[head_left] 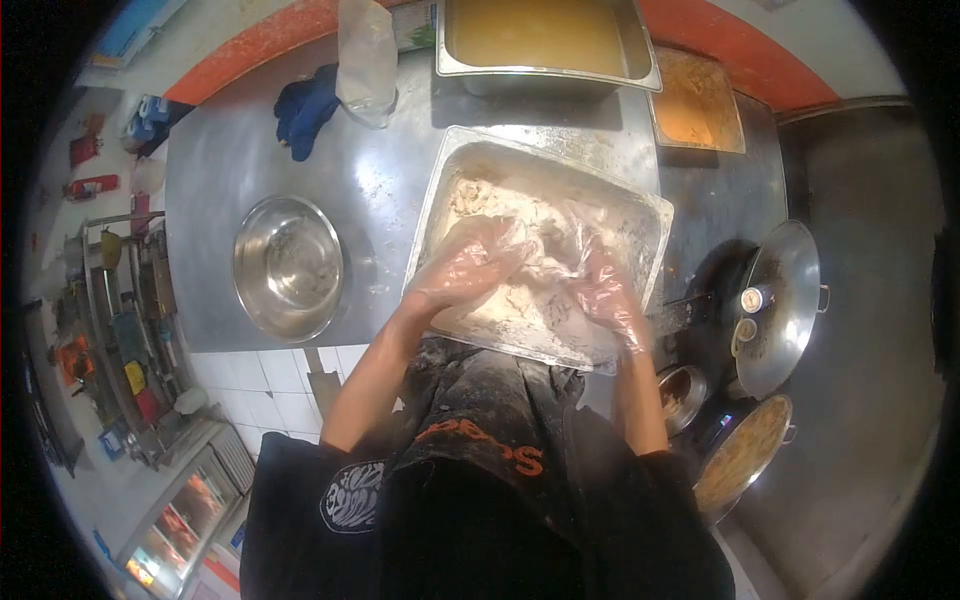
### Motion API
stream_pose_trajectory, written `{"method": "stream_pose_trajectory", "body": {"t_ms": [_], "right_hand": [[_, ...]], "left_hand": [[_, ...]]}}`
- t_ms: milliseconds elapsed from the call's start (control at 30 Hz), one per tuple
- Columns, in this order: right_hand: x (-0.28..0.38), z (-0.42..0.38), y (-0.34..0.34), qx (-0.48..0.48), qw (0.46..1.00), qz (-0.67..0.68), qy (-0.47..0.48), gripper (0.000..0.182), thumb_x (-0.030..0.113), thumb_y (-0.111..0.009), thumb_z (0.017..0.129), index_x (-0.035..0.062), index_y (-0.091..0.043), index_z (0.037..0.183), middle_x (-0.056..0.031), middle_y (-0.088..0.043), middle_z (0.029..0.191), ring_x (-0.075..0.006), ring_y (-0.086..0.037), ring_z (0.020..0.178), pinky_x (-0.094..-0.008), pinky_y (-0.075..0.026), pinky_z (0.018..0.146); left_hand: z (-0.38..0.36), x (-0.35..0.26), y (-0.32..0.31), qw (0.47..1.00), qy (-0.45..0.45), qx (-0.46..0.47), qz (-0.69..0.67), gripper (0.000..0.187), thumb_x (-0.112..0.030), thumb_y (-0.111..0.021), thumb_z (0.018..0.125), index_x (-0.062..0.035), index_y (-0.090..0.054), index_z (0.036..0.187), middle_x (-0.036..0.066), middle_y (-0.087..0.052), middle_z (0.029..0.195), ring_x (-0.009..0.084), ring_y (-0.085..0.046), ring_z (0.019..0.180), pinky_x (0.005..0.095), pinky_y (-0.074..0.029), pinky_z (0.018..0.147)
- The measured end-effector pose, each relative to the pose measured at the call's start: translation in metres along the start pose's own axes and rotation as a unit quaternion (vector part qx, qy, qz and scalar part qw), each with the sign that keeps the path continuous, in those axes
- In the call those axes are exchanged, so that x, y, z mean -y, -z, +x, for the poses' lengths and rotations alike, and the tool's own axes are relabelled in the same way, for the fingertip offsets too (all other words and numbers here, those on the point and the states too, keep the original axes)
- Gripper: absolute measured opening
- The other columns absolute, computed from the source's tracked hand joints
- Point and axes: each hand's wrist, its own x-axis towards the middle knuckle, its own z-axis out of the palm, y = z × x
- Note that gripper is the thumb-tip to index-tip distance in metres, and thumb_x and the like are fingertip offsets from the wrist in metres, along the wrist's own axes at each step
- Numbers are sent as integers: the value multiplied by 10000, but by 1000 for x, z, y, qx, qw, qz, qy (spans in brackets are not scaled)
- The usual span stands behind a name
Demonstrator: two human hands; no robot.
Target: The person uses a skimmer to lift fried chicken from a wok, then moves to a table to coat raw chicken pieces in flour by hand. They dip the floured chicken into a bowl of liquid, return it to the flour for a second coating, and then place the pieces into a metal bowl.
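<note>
A metal tray [655, 235] sits tilted at the table's front edge, holding white flour [500, 312] and flour-coated lumps [475, 195] whose kind I cannot make out. Both my hands wear clear plastic gloves and are inside the tray. My left hand [478, 262] reaches in from the left, its fingers curled together in the flour. Across from it, my right hand [603, 285] has bent fingers pointing up and inward. Pale floury stuff lies between the two hands. Glare on the plastic and the flour hide what the fingers close on.
Left of the tray stands a steel bowl [288, 268]. A deep pan of yellowish liquid [545, 35] and a tray of orange powder [695, 105] are behind. Blue gloves [305, 112] lie near a plastic bag [366, 65]. On the right are a wok [785, 325] and a pan of food [745, 455].
</note>
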Motion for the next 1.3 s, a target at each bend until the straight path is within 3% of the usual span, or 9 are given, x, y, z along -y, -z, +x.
{"method": "stream_pose_trajectory", "body": {"t_ms": [267, 367, 533, 633, 700, 767, 833, 1000, 1300], "right_hand": [[-50, -2, -25, -84, 957, 258, 98, 560, 45, -730, 926, 35, -480, 1427, -215, -619, 1362, -272, -651, 1212, -381, -566, 1026], [-33, 6, -7, -42, 955, 267, 121, 556, 39, -723, 928, 57, -484, 1430, -211, -600, 1385, -282, -650, 1215, -379, -570, 1023], [2, 2, -13, -31, 998, 52, -13, 562, 55, -770, 891, -40, -514, 1383, -122, -693, 1166, -181, -675, 1009, -338, -552, 956], [-26, 5, -16, -72, 976, 206, -29, 496, 72, -762, 905, -12, -548, 1345, -133, -718, 1138, -195, -698, 1033, -362, -616, 882], [-96, 21, -30, 41, 810, 583, 52, 465, 76, -769, 902, -14, -570, 1312, -126, -722, 1115, -177, -699, 1010, -350, -613, 869], [-95, 19, -26, 55, 818, 570, 56, 442, 101, -771, 906, -15, -583, 1289, -126, -725, 1100, -170, -700, 995, -343, -609, 869], [-12, -1, -4, -22, 986, 163, -14, 431, 144, -767, 918, -15, -587, 1276, -134, -726, 1094, -175, -701, 986, -339, -604, 881], [-18, 9, 8, -7, 974, 198, -110, 506, 204, -776, 918, -20, -572, 1324, -171, -696, 1210, -222, -684, 1071, -329, -570, 929], [-20, 16, -1, -12, 993, 113, 29, 620, 181, -739, 950, 41, -466, 1489, -147, -586, 1421, -210, -567, 1254, -347, -485, 1013]], "left_hand": [[3, -8, 12, 968, 79, 28, -235, 561, -322, -627, 1009, -19, -479, 1457, 172, -489, 1507, 281, -487, 1383, 369, -426, 1153], [2, -28, 23, 987, 101, 5, 123, 581, -352, -662, 987, -34, -506, 1447, 172, -482, 1519, 283, -479, 1392, 359, -417, 1154], [6, -8, 19, 998, 60, 20, 29, 575, -407, -722, 943, -56, -593, 1379, 146, -583, 1414, 256, -566, 1282, 374, -452, 1084], [4, 19, 11, 997, 34, -53, 37, 620, -425, -728, 938, -64, -567, 1416, 129, -617, 1362, 254, -589, 1251, 372, -464, 1063], [7, 6, 14, 998, 55, -38, 15, 618, -418, -724, 944, -50, -567, 1415, 147, -615, 1370, 278, -594, 1250, 384, -455, 1084], [20, -47, 25, 992, 106, 69, -12, 575, -392, -703, 964, -14, -589, 1383, 194, -595, 1415, 320, -598, 1255, 412, -429, 1137], [14, -64, 6, 994, 105, -17, -31, 564, -340, -710, 970, 40, -574, 1363, 233, -626, 1337, 314, -618, 1219, 412, -481, 1094], [18, 21, -7, 932, 55, -55, -355, 684, -327, -754, 942, 48, -475, 1441, 178, -655, 1259, 232, -641, 1149, 351, -538, 946], [19, -33, 24, 995, 50, 5, -85, 646, -274, -752, 941, 48, -494, 1439, 172, -656, 1280, 217, -666, 1102, 387, -575, 928]]}}
